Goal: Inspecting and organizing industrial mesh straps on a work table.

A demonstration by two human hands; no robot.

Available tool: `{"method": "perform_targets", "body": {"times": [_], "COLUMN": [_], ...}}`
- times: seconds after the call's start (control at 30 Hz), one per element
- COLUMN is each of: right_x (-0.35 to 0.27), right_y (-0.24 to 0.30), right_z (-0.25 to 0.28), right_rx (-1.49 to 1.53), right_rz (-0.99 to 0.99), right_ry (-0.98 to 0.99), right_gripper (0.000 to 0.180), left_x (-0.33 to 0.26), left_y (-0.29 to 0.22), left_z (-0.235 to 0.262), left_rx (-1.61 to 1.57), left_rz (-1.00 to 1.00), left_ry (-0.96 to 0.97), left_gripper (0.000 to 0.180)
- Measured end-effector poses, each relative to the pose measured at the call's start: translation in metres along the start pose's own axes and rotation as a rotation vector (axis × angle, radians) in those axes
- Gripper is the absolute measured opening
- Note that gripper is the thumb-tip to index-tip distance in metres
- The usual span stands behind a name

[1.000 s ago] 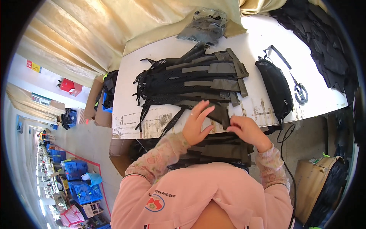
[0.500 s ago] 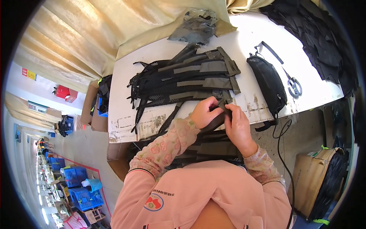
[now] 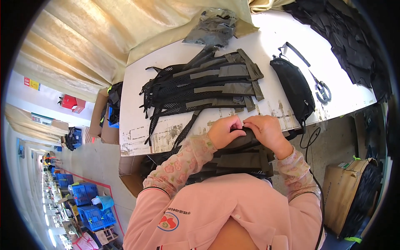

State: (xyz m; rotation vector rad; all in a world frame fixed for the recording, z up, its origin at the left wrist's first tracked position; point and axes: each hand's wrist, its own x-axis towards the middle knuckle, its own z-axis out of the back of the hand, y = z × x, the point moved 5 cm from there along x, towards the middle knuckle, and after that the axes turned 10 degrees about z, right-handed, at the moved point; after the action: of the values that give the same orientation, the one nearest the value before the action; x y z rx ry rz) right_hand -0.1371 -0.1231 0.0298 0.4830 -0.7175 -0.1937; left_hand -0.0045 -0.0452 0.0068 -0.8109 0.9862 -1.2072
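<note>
Both my hands are at the table's near edge, fingertips pinched close together on a dark grey-brown fabric piece [image 3: 246, 139] that hangs down toward my lap. My left hand [image 3: 224, 132] grips it from the left. My right hand [image 3: 267, 132] pinches it from the right; the exact bit between the fingertips is mostly hidden. Just beyond them lies a fanned stack of black mesh and grey-brown fabric pieces [image 3: 204, 86] with long straps. More dark fabric pieces [image 3: 233, 163] lie below the table edge, near my body.
On the white table [image 3: 271, 110] are a black zipped pouch [image 3: 293, 85], scissors [image 3: 323, 92] and a clear bag of dark goods [image 3: 212, 28]. Black fabric [image 3: 346, 46] is heaped far right. Cardboard boxes [image 3: 346, 191] flank the table; a black cable [image 3: 312, 166] hangs at right.
My hands have drawn nearer to me and away from the stack, bringing their fingertips together. The fabric piece has come off the stack's near side with them.
</note>
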Motion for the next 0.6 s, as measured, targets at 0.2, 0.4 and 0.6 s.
{"method": "perform_targets", "body": {"times": [0.2, 0.4, 0.6], "right_x": [-0.021, -0.044, -0.032], "right_y": [-0.029, -0.038, -0.02], "right_z": [-0.018, -0.053, -0.042], "right_rx": [0.265, 0.98, 1.178], "right_rz": [-0.34, -0.792, -0.72], "right_ry": [-0.142, -0.144, -0.08], "right_gripper": [0.012, 0.019, 0.023], "left_x": [-0.021, -0.014, -0.007], "left_y": [-0.022, 0.007, 0.011], "left_z": [-0.012, -0.005, -0.003], "left_rx": [0.17, 0.145, -0.216], "left_rz": [-0.218, -0.004, 0.104], "left_ry": [-0.146, -0.082, 0.04], "left_gripper": [0.018, 0.019, 0.012]}}
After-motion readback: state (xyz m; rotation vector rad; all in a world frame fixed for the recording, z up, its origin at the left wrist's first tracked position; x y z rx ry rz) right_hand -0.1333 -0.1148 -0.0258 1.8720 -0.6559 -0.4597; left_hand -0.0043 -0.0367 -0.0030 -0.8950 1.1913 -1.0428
